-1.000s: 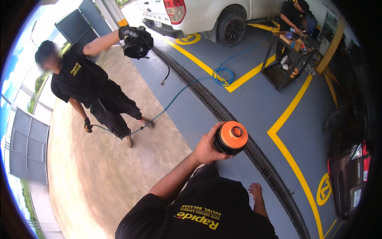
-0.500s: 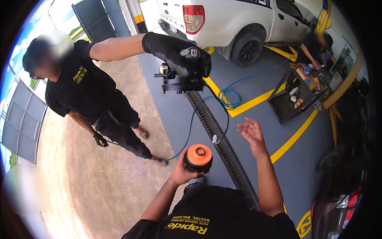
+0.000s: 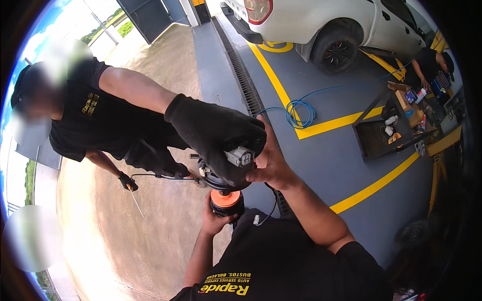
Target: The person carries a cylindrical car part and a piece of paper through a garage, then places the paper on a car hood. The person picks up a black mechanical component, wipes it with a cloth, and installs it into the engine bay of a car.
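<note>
Leftmost, a co-worker's lowered gloved hand (image 3: 128, 181) is gripping a thin rod (image 3: 137, 203). Next, the camera wearer's left hand (image 3: 213, 219) is curling partly closed around an orange-topped black cylinder (image 3: 225, 198), which is sitting just below a black housing (image 3: 215, 179). The co-worker's raised gloved hand (image 3: 216, 125) is clasping that housing from above. The wearer's right hand (image 3: 273, 168) is holding thumb and fingers apart at its right side; whether they are gripping, one cannot tell. Farther right, a blue hose (image 3: 313, 114) is lying coiled near a white pickup (image 3: 321, 15).
</note>
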A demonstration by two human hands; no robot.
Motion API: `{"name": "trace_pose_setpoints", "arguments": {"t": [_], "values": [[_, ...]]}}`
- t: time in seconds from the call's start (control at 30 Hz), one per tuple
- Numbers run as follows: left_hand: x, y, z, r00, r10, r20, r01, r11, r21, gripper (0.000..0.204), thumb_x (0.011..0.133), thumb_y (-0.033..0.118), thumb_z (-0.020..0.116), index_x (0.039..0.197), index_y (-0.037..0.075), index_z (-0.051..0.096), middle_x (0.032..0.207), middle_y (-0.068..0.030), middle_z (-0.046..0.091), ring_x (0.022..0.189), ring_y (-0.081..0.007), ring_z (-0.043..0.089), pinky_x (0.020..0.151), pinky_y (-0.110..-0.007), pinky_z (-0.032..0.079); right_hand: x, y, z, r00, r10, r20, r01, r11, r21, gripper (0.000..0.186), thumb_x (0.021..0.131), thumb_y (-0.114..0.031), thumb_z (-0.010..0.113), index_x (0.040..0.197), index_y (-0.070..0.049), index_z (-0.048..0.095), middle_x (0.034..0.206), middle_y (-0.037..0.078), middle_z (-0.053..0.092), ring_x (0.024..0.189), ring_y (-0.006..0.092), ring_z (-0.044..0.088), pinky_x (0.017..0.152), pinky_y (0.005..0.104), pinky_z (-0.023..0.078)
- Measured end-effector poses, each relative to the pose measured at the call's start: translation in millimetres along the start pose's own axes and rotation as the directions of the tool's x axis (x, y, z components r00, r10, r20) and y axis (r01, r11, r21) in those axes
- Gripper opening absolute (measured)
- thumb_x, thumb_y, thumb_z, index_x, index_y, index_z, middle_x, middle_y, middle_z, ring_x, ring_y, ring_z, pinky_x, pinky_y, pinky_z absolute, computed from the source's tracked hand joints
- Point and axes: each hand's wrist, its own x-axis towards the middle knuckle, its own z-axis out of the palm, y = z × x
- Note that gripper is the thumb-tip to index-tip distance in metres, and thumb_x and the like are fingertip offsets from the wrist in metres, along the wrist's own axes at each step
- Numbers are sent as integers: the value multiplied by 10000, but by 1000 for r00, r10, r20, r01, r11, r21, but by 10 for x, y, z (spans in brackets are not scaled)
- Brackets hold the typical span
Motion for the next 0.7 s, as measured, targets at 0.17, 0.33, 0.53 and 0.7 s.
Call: {"name": "trace_pose_setpoints", "arguments": {"t": [0.17, 0.33, 0.53, 0.7], "values": [[-103, -145, 238, 999, 5, -47, -6, 1000, -19, 909, 662, 4, 886, 1420, -8, 383, 1305, -153, 596, 1192, -260, 623, 1061, -414, 497, -172, 352, -122, 984, 20, 179, 13, 983, -181, 1427, 647, -263, 971, 1616, -112, -65, 1587, 139, 299, 1490, 292, 295, 1210, 433, 312], [240, -389, 310, 988, -123, -92, 140, 967, 213, 856, 657, -14, 859, 1395, -26, 424, 1274, -138, 596, 1143, -245, 620, 1043, -399, 486, -221, 284, -230, 935, 251, 251, -229, 967, -111, 742, 748, -78, 864, 1408, -95, 527, 1331, 53, 597, 1293, 203, 513, 1108, 418, 396], [683, -583, 405, 984, -140, 107, 134, 989, 59, 1055, 650, 11, 837, 1544, 17, 277, 1419, -133, 496, 1308, -286, 506, 1175, -450, 336, -181, 145, -555, 950, 117, 289, -214, 919, 331, 942, 725, 3, 821, 1533, -153, 362, 1457, 58, 501, 1396, 224, 435, 1158, 395, 340], [1247, -661, 812, 940, -40, 338, 21, 998, 59, 942, 710, 96, 881, 1485, -32, 362, 1409, -136, 516, 1279, -271, 535, 1133, -420, 405, -406, -372, -1270, 984, -15, 177, -32, 965, 259, 1011, 643, -100, 901, 1502, -117, 368, 1404, 69, 505, 1339, 229, 485, 1154, 372, 364]]}}
